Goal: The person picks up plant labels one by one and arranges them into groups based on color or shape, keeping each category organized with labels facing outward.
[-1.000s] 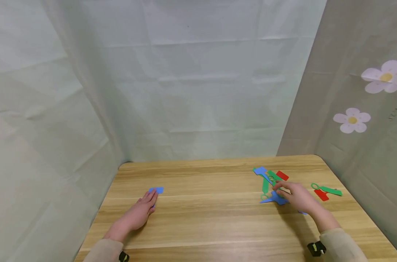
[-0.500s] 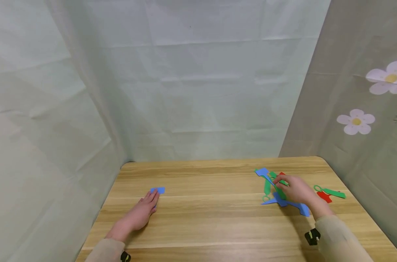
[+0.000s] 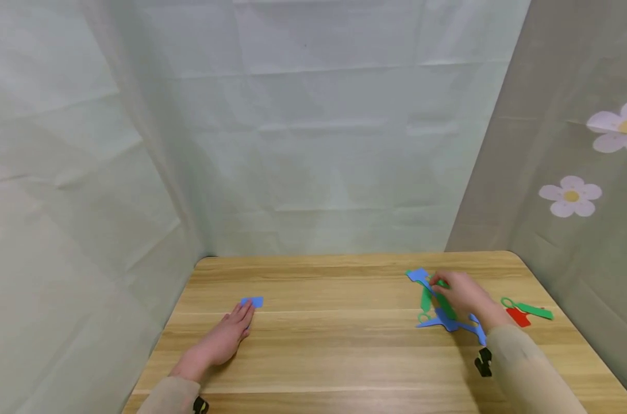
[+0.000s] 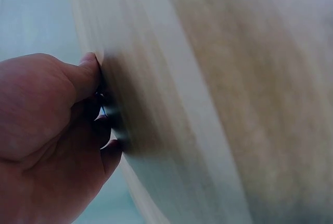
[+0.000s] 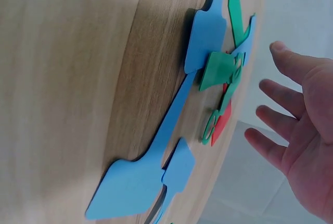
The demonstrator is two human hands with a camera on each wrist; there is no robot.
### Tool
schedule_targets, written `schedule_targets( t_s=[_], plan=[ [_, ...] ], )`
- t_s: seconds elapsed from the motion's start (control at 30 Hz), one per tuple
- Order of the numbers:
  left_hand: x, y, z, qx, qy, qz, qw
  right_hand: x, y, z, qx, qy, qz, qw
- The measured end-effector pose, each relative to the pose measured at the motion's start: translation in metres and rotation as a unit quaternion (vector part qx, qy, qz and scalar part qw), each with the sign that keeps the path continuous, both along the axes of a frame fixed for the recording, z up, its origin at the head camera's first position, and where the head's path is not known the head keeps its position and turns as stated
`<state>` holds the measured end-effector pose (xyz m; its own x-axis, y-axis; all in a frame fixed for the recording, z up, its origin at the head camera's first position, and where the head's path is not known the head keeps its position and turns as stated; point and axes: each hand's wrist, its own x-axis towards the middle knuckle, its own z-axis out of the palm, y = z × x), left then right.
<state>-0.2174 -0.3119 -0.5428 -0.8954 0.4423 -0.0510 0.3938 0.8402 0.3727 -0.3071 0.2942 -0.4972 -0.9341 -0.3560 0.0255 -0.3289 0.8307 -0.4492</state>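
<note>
My left hand (image 3: 222, 339) rests toward the left of the table with its fingers laid over a flat blue plastic tag (image 3: 256, 301), most of which they hide. In the left wrist view, the thumb and fingertips of this hand (image 4: 41, 120) are down at the tabletop. My right hand (image 3: 463, 296) hovers over a loose cluster of tags, fingertips close to a blue long-tailed tag (image 3: 418, 275). Seen from the right wrist, that hand (image 5: 307, 109) has spread fingers and nothing between them. Below lie green ringed tags (image 5: 217, 70) and blue tags (image 5: 130, 185), with a red tag (image 5: 221, 126) partly covered.
Right of the cluster, a green ringed tag (image 3: 534, 311) lies across a red one (image 3: 518, 317). The wooden table (image 3: 334, 345) is bordered by pale fabric at the back (image 3: 323, 172) and both sides. White flowers (image 3: 570, 196) decorate the right-hand cloth.
My right hand has moved farther back over the cluster, uncovering a blue tag at the front and covering the red tag behind. The head view has turned slightly left; my left hand stays put.
</note>
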Motion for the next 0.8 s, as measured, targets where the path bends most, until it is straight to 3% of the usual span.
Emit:
schedule_targets(
  t_s=[0.23,0.5,0.8],
  plan=[
    [0.000,0.000,-0.001,0.008,-0.009,0.003,0.9999,-0.010,-0.005,0.003,0.022,0.013,-0.001,1.000],
    [0.003,0.001,0.000,0.001,0.005,-0.002,1.0000,-0.018,-0.012,0.007,0.075,-0.011,-0.005,0.997],
    [-0.002,-0.004,-0.016,-0.005,0.026,0.003,0.9997,-0.033,-0.013,-0.002,0.114,-0.019,-0.001,0.993]
  ],
)
